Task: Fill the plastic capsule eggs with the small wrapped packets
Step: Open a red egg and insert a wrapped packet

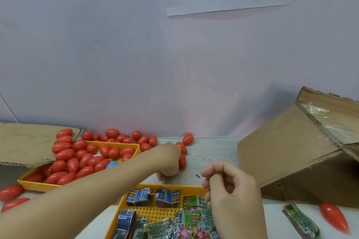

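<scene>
Head view: the left hand (168, 161) reaches across the pale counter (213, 153), fingers curled around a red plastic capsule egg (182, 160). The right hand (231, 188) hovers loosely curled, holding nothing, over the near yellow perforated tray (155, 214) of small wrapped packets (138, 196). A second yellow tray (35, 185) holds dozens of eggs. One brown cardboard box (291, 157) stands right, against a white wall (136, 54).

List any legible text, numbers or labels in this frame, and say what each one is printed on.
"6": blue packet in the near yellow tray.
"6": grey-green packet beside it.
"6+": crumpled packet at the tray's near edge.
Brand lettering and barcodes on the blue packets and green packets: upside down, blurred, unreadable.
Wall paper sheet: red-black pixelated block, no readable text.
</scene>
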{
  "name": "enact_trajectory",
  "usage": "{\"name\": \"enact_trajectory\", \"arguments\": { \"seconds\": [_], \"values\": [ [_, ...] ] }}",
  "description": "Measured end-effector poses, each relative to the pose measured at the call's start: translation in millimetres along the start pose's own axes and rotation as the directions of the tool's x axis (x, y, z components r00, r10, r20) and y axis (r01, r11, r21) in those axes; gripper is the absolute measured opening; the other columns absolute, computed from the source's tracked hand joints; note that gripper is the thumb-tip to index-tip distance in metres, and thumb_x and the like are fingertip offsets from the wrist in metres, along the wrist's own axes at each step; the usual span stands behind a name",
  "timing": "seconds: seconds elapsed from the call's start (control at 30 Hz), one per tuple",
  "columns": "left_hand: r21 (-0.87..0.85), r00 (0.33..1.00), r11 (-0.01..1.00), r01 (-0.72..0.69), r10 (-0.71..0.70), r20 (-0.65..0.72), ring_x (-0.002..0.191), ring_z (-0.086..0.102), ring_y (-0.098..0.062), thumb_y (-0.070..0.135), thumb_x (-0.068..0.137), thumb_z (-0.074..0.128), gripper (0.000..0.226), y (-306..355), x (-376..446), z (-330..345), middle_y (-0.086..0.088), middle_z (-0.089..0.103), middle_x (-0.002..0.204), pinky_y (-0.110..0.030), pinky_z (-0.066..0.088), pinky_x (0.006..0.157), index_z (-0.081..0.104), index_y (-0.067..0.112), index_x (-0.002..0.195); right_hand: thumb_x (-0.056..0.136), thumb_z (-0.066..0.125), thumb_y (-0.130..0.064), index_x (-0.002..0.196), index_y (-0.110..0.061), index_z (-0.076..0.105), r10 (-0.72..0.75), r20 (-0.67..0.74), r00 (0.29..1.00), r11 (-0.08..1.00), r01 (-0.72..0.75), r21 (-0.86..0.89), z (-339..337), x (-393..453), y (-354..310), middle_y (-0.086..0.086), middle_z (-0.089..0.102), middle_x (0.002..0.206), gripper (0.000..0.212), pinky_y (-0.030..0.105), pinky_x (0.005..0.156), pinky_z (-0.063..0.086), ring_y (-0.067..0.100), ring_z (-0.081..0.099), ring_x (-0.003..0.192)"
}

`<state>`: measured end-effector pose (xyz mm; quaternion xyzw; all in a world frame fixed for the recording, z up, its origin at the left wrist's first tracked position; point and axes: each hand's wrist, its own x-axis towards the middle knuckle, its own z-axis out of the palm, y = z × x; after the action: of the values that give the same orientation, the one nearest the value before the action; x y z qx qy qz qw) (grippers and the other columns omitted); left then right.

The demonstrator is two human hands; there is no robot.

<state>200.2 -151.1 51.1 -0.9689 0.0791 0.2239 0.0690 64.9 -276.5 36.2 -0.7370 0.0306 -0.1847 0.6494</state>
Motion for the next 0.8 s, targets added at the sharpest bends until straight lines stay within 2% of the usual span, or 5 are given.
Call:
{"name": "enact_trajectory", "arguments": {
  "seconds": [0.23, 0.37, 0.53, 0.7, 0.8],
  "values": [
    [-0.476, 0.953, 0.873, -0.105, -0.048, -0.299, 0.070, 0.066, -0.014, 0.027, 0.096, 0.053, 0.012, -26.9, -18.0, -2.2, -0.002, 0.065, 0.091, -0.027, 0.053, 0.060, 0.056, 0.018, 0.104, 0.089, 0.053, 0.000, 0.073, -0.035, 0.067, -0.043, 0.027, 0.999, 0.999, 0.044, -0.005, -0.6, -3.9, -2.1, 0.000, 0.066, 0.063, 0.041, 0.033, 0.059, 0.052, 0.013, 0.058, 0.053],
    [-0.804, 0.884, 0.537, -0.253, -0.209, -0.418, 0.055, 0.065, -0.003, 0.025, 0.097, 0.048, 0.011, -30.3, -42.9, 9.5, -0.002, 0.071, 0.086, -0.022, 0.047, 0.050, 0.059, 0.022, 0.096, 0.094, 0.053, -0.003, 0.076, -0.036, 0.066, -0.084, 0.106, 0.991, 0.996, 0.085, -0.005, 3.0, -8.6, -7.7, 0.002, 0.065, 0.065, 0.040, 0.037, 0.058, 0.050, 0.019, 0.058, 0.056],
    [-0.869, 0.907, -0.338, -0.362, -0.342, -0.245, 0.045, 0.053, -0.014, 0.009, 0.098, 0.044, 0.024, -23.8, -95.1, 31.7, -0.009, 0.066, 0.064, -0.023, 0.039, 0.041, 0.068, 0.003, 0.097, 0.096, 0.053, -0.004, 0.077, -0.037, 0.067, -0.072, 0.176, 0.982, 0.997, 0.078, -0.024, 4.0, -13.6, -11.9, 0.005, 0.063, 0.064, 0.041, 0.033, 0.051, 0.043, 0.015, 0.052, 0.053],
    [-0.701, 0.935, -0.620, -0.354, -0.259, -0.243, 0.047, 0.038, -0.015, 0.011, 0.097, 0.043, 0.022, -19.6, -139.1, 68.1, -0.009, 0.050, 0.062, -0.023, 0.029, 0.039, 0.060, 0.000, 0.102, 0.094, 0.056, -0.005, 0.083, -0.039, 0.066, -0.107, 0.250, 0.962, 0.991, 0.124, -0.051, 15.0, -22.3, -15.1, 0.013, 0.062, 0.066, 0.037, 0.047, 0.055, 0.047, 0.031, 0.056, 0.058],
    [-0.642, 0.954, -0.708, -0.296, -0.184, -0.237, 0.049, 0.039, -0.016, 0.009, 0.096, 0.043, 0.016, -15.3, -143.9, 75.7, -0.012, 0.050, 0.065, -0.026, 0.029, 0.043, 0.054, 0.000, 0.103, 0.094, 0.059, -0.009, 0.089, -0.041, 0.065, -0.147, 0.316, 0.937, 0.979, 0.183, -0.088, 24.4, -25.1, -12.2, 0.004, 0.065, 0.069, 0.033, 0.041, 0.062, 0.052, 0.021, 0.061, 0.062]
  ]
}}
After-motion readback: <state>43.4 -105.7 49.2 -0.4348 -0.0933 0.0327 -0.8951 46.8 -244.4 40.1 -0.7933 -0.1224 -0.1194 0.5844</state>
